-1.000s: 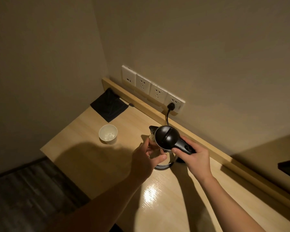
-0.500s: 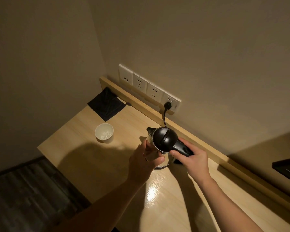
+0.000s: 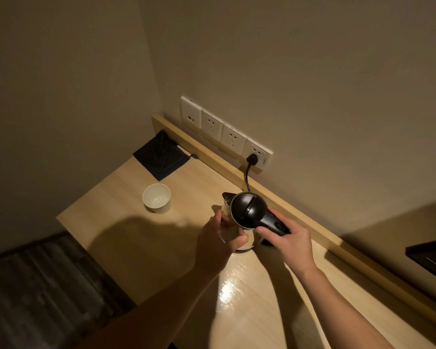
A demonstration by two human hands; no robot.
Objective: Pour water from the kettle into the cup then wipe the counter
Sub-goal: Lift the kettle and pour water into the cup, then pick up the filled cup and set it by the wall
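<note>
Gripping the kettle [image 3: 247, 210] handle with my right hand [image 3: 291, 244], left hand [image 3: 218, 244] fingers cupping its body, cup [image 3: 156, 201] standing well apart on the table [image 3: 126, 238].

- Left hand [image 3: 218, 239] is reaching forward from the lower left on a bare forearm, fingers curling around the side of the kettle [image 3: 247, 212], thumb lying across its near side.
- Right hand [image 3: 288, 239] is coming in from the lower right, fingers wrapping the black handle at the kettle's rear, knuckles facing up.
- Both wrists are holding roughly straight; the two hands are sitting close together, not touching each other.
- Both forearms are bare, converging toward the hands.
</note>
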